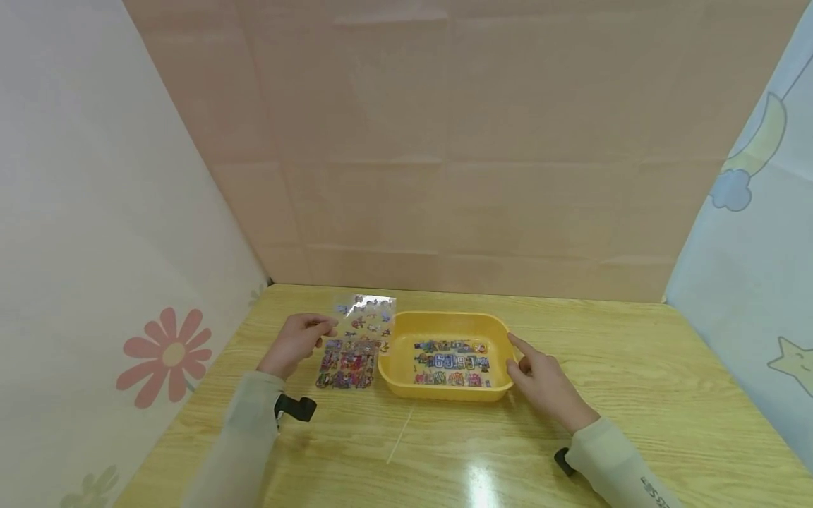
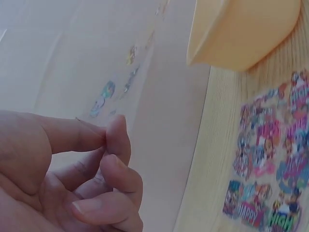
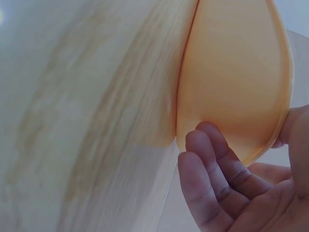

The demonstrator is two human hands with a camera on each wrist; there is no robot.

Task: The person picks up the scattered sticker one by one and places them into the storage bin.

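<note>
My left hand (image 1: pixel 295 343) pinches the edge of a clear sticker sheet (image 1: pixel 367 319) with small printed figures between thumb and index finger. In the left wrist view this sheet is nearly invisible apart from a few printed marks. Below it, a colourful sticker sheet (image 1: pixel 346 372) lies on the table, left of a yellow plastic basin (image 1: pixel 438 394). Another sticker sheet (image 1: pixel 449 363) lies flat on the basin's bottom. My right hand (image 1: pixel 544 382) grips the basin's right rim, with the fingers along the outer wall (image 3: pixel 231 72) and the thumb over the edge.
The wooden table (image 1: pixel 356 451) carries a pale line in front of the basin. A beige cloth wall (image 1: pixel 457 212) stands behind, with patterned side walls at left and right. A black strap (image 1: pixel 296 407) sits on the left wrist.
</note>
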